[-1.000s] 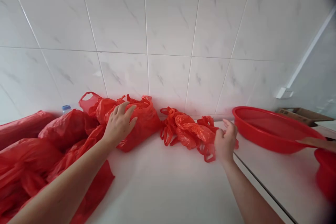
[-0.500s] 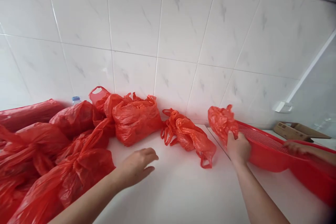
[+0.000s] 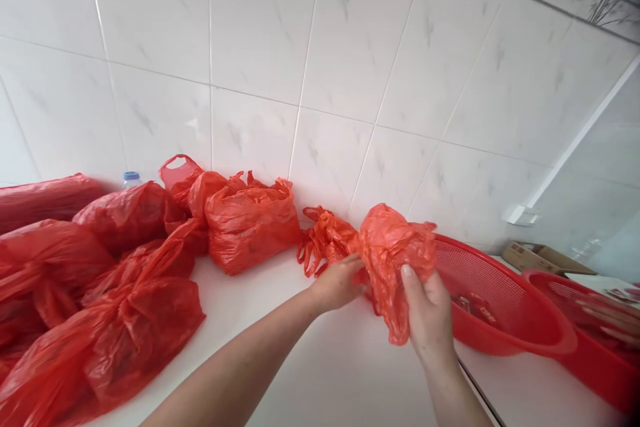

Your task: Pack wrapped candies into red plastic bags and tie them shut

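A crumpled red plastic bag (image 3: 395, 247) is lifted above the white table (image 3: 320, 360). My right hand (image 3: 430, 307) grips its right side, thumb in front. My left hand (image 3: 337, 283) is at the bag's left edge, with red plastic showing between finger and thumb; its fingertips are partly hidden. Behind my left hand, more crumpled red bags (image 3: 333, 237) lie on the table near the wall. What the held bag contains, if anything, I cannot make out.
Filled red bags (image 3: 253, 223) crowd the left side, with a blue-capped bottle (image 3: 131, 178) behind. At right stand a red plastic basket (image 3: 500, 340) with small packets inside and a second red basket (image 3: 590, 360), where another person's hand (image 3: 610, 313) shows. A cardboard box (image 3: 547, 259) sits beyond.
My right hand has brought the bag leftward, away from the basket. My left hand has moved right to meet it. The view has turned slightly, and more of the near basket shows.
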Tool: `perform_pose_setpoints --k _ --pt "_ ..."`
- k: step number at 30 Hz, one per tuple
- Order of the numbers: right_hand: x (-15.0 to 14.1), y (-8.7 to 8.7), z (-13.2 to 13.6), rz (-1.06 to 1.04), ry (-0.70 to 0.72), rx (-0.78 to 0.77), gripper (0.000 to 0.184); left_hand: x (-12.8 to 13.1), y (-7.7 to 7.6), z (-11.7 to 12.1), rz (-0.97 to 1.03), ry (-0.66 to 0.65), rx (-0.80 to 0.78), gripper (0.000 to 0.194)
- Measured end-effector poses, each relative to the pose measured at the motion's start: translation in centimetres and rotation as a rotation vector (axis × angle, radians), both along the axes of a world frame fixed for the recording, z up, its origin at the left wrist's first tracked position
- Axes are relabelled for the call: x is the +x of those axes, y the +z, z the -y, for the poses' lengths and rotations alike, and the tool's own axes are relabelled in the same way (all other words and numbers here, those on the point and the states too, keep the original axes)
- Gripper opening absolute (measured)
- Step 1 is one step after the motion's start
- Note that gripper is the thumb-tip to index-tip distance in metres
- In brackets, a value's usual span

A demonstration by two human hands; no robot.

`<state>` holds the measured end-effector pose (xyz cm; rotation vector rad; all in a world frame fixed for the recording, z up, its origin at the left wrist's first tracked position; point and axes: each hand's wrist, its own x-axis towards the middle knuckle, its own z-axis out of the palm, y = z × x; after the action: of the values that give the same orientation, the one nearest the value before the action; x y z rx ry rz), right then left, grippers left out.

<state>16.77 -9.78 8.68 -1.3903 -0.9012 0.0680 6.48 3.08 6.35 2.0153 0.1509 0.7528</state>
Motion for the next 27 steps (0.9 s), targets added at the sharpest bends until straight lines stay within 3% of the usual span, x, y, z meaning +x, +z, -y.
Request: perform_pose_setpoints --k 4,7,9,14,18,23,27 --pt "0.1 -1.8 1.0 -0.058 0.347 -0.125 0.035 -2.0 -0.7 -1.2 0.075 0.092 -0.247 0.034" --pt "-0.2 -3.1 1.6 -0.057 0.563 -0.353 0.029 -6.2 -1.7 -1.4 0.055 0.063 -0.419 0.055" --pt "-0.8 -3.9 1.6 -0.042 0.618 -0.477 0.025 -8.9 -2.3 -1.2 0.046 0.027 -0.51 0.063" --pt "-2.0 -5.6 0.6 0.09 0.541 -0.619 0.013 -13.0 -4.4 -1.8 0.053 0.127 -0.683 0.057" --pt "-0.2 -6.2 0.6 0.154 0.357 -0.56 0.011 -14.3 -5.7 -3.4 0.051 0.226 -0.692 0.025" --pt "2.1 -5.2 1.6 0.029 0.251 -0.479 0.008 -15.2 -6.0 -4.4 0.108 0.357 -0.668 0.023" --pt "1.7 -4.4 1.9 0.007 0.386 -0.47 0.005 -15.1 -5.9 -3.9 0.084 0.437 -0.616 0.028"
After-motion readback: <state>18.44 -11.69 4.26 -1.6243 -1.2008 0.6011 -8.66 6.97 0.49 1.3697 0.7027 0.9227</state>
